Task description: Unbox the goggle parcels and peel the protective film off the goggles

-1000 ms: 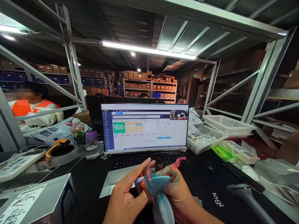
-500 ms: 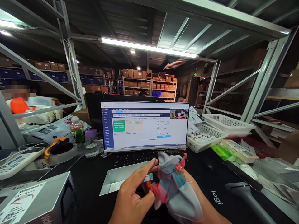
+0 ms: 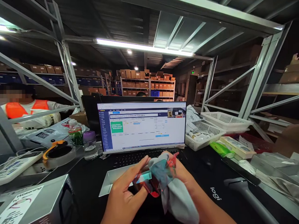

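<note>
Both my hands hold a small grey, teal and red fabric item [image 3: 163, 180], like socks on a red hanger, just in front of the laptop keyboard [image 3: 140, 157]. My left hand [image 3: 125, 196] pinches its left side with thumb and fingers closed on the red and teal part. My right hand [image 3: 184, 179] grips it from the right, fingers wrapped under the grey cloth, which hangs down toward me. The laptop screen [image 3: 141, 124] behind shows a software page with a green panel.
A tape dispenser [image 3: 57, 152], two bottles [image 3: 90, 144] and a person in an orange vest [image 3: 25, 109] are at left. White baskets [image 3: 210, 127], packets and a barcode scanner [image 3: 245, 193] lie at right. A grey box [image 3: 35, 202] sits near left. Metal shelf frames surround the desk.
The fabric item was turned and bunched between my hands, its grey part swinging up and then hanging down. The person at left shifted. The screen's green panel changed.
</note>
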`<state>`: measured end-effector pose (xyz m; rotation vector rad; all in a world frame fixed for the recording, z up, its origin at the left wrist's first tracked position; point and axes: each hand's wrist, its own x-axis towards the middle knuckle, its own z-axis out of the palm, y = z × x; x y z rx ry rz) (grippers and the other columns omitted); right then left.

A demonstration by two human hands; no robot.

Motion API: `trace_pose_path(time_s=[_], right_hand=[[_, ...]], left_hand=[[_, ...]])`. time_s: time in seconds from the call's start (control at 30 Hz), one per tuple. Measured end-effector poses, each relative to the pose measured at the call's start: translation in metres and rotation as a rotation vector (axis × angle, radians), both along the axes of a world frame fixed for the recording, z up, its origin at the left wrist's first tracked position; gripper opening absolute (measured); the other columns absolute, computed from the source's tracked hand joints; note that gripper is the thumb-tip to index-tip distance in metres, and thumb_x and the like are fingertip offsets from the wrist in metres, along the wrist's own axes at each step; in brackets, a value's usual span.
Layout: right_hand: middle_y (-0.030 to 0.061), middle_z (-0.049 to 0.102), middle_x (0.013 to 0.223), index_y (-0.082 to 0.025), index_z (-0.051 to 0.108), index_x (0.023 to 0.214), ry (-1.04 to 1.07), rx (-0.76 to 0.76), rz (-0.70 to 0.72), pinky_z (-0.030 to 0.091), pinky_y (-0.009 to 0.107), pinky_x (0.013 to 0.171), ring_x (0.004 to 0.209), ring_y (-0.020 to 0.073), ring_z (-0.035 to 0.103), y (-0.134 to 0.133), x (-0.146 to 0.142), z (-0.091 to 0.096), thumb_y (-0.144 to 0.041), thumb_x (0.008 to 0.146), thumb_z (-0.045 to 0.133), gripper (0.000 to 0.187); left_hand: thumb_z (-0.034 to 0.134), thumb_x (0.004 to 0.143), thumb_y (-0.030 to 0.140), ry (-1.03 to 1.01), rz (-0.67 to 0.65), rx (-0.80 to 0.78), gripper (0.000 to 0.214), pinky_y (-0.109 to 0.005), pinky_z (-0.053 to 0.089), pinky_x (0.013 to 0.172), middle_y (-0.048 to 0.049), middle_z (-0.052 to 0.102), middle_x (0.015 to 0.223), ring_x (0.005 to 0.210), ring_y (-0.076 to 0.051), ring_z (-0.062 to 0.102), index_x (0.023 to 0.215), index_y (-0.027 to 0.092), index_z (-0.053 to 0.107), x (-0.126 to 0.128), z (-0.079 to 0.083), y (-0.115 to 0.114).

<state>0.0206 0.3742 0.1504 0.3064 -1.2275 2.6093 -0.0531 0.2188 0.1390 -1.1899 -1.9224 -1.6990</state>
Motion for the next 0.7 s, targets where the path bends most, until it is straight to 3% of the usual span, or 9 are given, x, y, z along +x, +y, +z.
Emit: trace_pose_path(time_s=[0.1,0.17,0.3,0.47,0.57,0.63,0.7], right_hand=[[0.0013,0.073,0.080,-0.022,0.064,0.087,0.041,0.041,-0.065,0.058,0.031,0.069,0.069,0.0184,0.071,-0.001,-0.003,0.001,-0.034,0.066,0.088,0.033],[0.0023,0.074,0.080,-0.022,0.066,0.089,0.042,0.045,-0.115,0.059,0.033,0.067,0.068,0.0201,0.071,-0.004,-0.005,-0.001,-0.035,0.065,0.088,0.035],[-0.0011,0.071,0.080,-0.022,0.063,0.086,0.015,0.069,-0.135,0.055,0.025,0.066,0.068,0.0143,0.067,-0.008,-0.004,-0.009,-0.028,0.062,0.091,0.037],[-0.0023,0.066,0.082,-0.021,0.063,0.089,0.023,0.322,0.057,0.051,0.025,0.078,0.077,0.0136,0.064,0.013,0.001,-0.009,-0.032,0.062,0.091,0.040],[0.0008,0.067,0.087,-0.019,0.066,0.097,-0.075,0.656,0.103,0.048,0.026,0.077,0.082,0.0162,0.063,0.040,0.015,-0.001,-0.034,0.067,0.085,0.038],[0.0021,0.067,0.085,-0.018,0.067,0.092,-0.138,0.943,-0.084,0.047,0.024,0.068,0.077,0.0165,0.062,0.056,0.032,0.004,-0.030,0.075,0.078,0.024],[0.0016,0.066,0.078,-0.019,0.066,0.095,-0.180,1.109,-0.483,0.046,0.024,0.057,0.064,0.0156,0.060,0.068,0.048,0.008,-0.033,0.083,0.069,0.018]], left_hand=[[0.071,0.076,0.025,-0.047,0.012,-0.022,0.046,-0.022,0.060,0.083,-0.0008,0.077,0.110,0.100,-0.021,0.074,0.121,0.030,0.071,-0.002,-0.002,-0.001],[0.069,0.076,0.023,-0.064,0.012,-0.030,0.047,-0.023,0.059,0.086,-0.0010,0.076,0.113,0.105,-0.021,0.072,0.122,0.029,0.071,-0.004,-0.003,-0.002],[0.069,0.075,0.020,-0.033,0.014,-0.014,0.047,-0.022,0.060,0.086,-0.0021,0.076,0.113,0.103,-0.021,0.073,0.121,0.027,0.071,-0.007,-0.001,-0.003],[0.068,0.078,0.015,0.159,0.052,-0.038,0.048,-0.021,0.059,0.089,0.0004,0.075,0.117,0.105,-0.017,0.072,0.124,0.030,0.068,-0.013,-0.002,-0.009],[0.064,0.080,0.013,0.354,0.122,-0.050,0.049,-0.022,0.055,0.096,0.0011,0.074,0.119,0.108,-0.015,0.071,0.126,0.029,0.066,-0.023,-0.002,-0.016],[0.058,0.081,0.012,0.438,0.177,-0.050,0.048,-0.023,0.055,0.097,0.0000,0.074,0.120,0.108,-0.014,0.070,0.125,0.026,0.066,-0.031,0.000,-0.021],[0.055,0.080,0.010,0.495,0.220,-0.070,0.048,-0.025,0.056,0.097,-0.0009,0.074,0.120,0.108,-0.015,0.070,0.124,0.024,0.066,-0.037,0.003,-0.026]])
